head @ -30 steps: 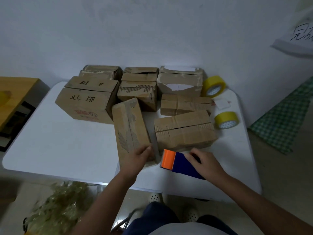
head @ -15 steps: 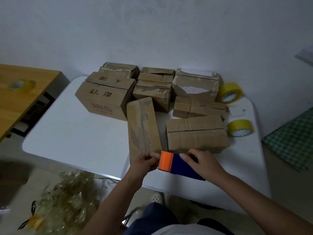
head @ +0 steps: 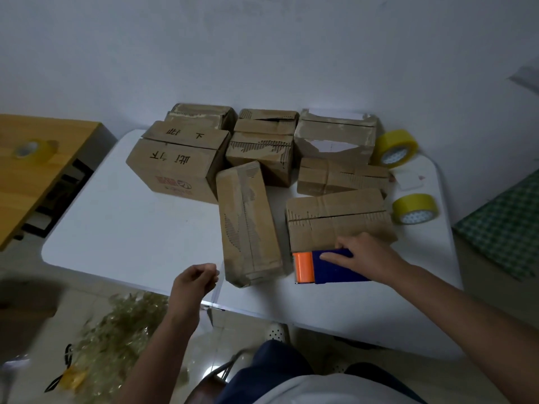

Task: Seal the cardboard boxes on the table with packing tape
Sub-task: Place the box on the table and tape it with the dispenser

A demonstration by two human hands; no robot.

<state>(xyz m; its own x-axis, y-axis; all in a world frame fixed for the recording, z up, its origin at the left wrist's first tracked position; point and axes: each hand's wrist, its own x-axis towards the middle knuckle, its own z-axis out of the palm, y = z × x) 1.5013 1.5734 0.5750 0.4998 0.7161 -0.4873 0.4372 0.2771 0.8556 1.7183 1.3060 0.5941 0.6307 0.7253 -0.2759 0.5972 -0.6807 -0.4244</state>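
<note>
While your right hand (head: 368, 256) grips tape dispenser (head: 326, 267) at table's near edge, just beside long box (head: 248, 222) and touching wide box (head: 338, 220): fingers curled over blue body. Your left hand (head: 194, 282): raised off table (head: 131, 228), fingertips pinched; whether tape strip is held, cannot tell. Seven boxes in all, clustered mid-table. Two yellow tape rolls (head: 414, 209) at right.
</note>
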